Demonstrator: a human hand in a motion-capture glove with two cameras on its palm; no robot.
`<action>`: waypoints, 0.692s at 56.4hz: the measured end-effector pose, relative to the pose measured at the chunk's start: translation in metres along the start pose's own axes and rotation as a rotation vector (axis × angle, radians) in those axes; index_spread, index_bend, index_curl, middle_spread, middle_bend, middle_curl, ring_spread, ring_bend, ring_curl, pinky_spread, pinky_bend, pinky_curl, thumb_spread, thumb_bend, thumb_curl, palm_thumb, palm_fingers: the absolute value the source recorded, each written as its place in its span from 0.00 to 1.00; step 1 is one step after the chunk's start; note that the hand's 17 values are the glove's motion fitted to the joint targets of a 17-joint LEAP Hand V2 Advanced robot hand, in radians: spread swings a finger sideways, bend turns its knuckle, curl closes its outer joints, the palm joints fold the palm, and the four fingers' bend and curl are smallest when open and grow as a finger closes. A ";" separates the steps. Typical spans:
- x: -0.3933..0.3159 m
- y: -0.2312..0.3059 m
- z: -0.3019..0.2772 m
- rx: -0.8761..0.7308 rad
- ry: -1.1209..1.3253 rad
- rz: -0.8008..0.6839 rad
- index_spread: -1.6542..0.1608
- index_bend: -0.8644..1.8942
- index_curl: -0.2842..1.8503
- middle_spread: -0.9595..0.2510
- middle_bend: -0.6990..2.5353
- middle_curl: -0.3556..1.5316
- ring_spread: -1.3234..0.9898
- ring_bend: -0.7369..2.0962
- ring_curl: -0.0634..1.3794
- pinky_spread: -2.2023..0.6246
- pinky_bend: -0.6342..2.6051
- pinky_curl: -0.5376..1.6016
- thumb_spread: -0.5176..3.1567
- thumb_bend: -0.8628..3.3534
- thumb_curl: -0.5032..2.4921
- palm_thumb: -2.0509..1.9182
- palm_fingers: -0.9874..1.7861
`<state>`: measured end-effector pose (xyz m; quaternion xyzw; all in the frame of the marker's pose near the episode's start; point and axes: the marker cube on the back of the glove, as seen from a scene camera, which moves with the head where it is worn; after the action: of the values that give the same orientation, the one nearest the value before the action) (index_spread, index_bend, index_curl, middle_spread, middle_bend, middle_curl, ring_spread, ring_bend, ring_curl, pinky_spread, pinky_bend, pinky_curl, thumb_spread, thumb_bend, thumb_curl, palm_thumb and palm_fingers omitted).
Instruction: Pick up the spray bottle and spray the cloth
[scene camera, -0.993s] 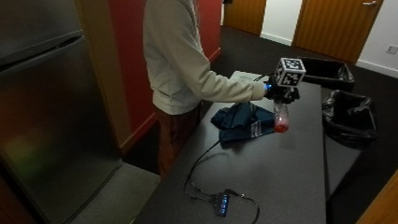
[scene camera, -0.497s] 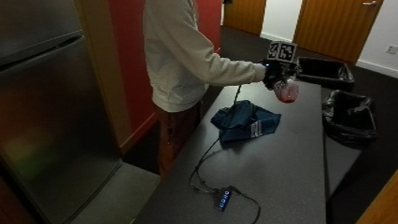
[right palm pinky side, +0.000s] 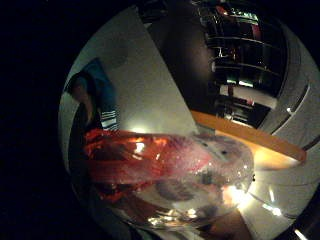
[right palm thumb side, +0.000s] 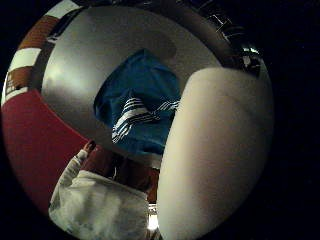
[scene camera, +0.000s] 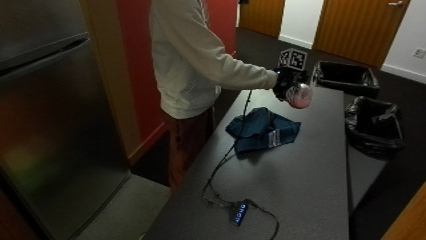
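Note:
In the outside view a person stands at the grey table (scene camera: 313, 165). Their gloved right hand (scene camera: 287, 82) is raised above the table and grips a clear spray bottle (scene camera: 299, 95) with red liquid. The blue cloth (scene camera: 263, 129) with white stripes lies crumpled on the table, below and a little nearer the camera than the hand. The little finger side palm view is filled by the bottle (right palm pinky side: 170, 170), close to the palm, with the cloth (right palm pinky side: 102, 97) beyond it. The thumb side palm view looks down on the cloth (right palm thumb side: 137, 107) past the person's pale sleeve (right palm thumb side: 215, 155).
A black cable runs from the hand down across the table to a small hub (scene camera: 238, 213) near the front edge. Two black bins (scene camera: 346, 77) (scene camera: 374, 125) stand to the table's right. A steel fridge (scene camera: 53, 125) stands at the left.
The hand has lifted the bottle from low beside the cloth to well above the table and drawn it farther back. The cloth has not moved.

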<state>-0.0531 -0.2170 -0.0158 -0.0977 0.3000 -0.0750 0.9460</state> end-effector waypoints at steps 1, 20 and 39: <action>0.000 0.000 0.000 0.002 -0.005 0.002 0.79 0.44 0.40 0.65 0.39 0.48 0.48 0.46 0.39 0.67 0.26 0.44 0.09 0.20 0.40 0.80 0.83; 0.011 0.006 -0.049 0.168 -0.355 0.078 0.79 0.44 0.40 0.65 0.39 0.48 0.48 0.46 0.39 0.67 0.26 0.44 0.09 0.20 0.40 0.80 0.83; 0.076 0.040 -0.092 0.467 -1.005 0.157 0.79 0.44 0.40 0.65 0.39 0.48 0.47 0.46 0.39 0.68 0.27 0.44 0.10 0.20 0.40 0.80 0.83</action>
<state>-0.0418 -0.2064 -0.1406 0.1132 -0.2062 -0.0132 0.9718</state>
